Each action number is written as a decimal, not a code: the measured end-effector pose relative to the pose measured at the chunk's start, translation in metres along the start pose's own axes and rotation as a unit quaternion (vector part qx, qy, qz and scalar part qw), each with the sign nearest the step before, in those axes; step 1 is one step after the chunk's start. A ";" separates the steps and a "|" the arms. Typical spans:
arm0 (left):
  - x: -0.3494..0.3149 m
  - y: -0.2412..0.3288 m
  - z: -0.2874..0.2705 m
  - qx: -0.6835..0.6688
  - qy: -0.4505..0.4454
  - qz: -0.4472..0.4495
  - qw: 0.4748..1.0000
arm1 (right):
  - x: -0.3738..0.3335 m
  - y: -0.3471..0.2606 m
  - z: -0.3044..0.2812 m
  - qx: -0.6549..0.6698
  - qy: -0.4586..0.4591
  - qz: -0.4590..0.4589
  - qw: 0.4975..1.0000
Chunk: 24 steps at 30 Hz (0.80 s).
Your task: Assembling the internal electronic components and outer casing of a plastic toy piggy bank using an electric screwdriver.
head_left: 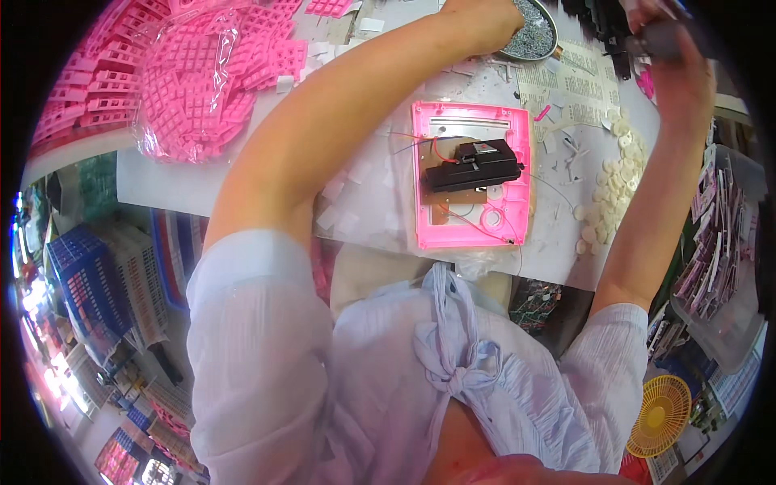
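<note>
My left hand [483,24] reaches far across the table to a round dish of small grey screws [532,36]. Its fingers are curled at the dish's edge, and their tips are hard to see. At the upper right my right hand [687,69] is wrapped round a dark cylindrical tool [659,40], partly lost in the dark rim. Between my arms lies an open pink plastic casing [517,218] with thin red and dark wires. A black plastic module [477,171] rests tilted inside it, over a brown board [440,162]. Neither hand touches the casing.
Pink grid-like parts in a clear bag [194,105] are heaped at the left. Cream round discs [618,182] lie near my right forearm, beside a printed sheet [570,81]. Black parts [602,28] stand at the back right. A clear bin [719,283] sits beyond the table's right side.
</note>
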State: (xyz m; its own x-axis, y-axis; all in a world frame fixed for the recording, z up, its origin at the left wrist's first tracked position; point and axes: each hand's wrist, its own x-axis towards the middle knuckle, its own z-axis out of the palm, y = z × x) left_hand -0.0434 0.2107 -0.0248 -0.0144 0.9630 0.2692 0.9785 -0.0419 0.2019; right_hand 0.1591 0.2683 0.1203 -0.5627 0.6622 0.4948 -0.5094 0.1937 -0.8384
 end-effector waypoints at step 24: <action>-0.132 0.076 -0.119 -0.088 0.108 0.114 0.984 | -0.085 -0.031 0.046 0.077 -0.139 0.050 0.986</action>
State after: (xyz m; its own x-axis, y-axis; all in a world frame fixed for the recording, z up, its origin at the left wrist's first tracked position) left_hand 0.0079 0.0483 0.0670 0.1402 0.8450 0.5160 0.9107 -0.3146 0.2676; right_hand 0.1927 0.1731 0.1149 -0.7603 0.4448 0.4735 -0.5240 0.0108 -0.8516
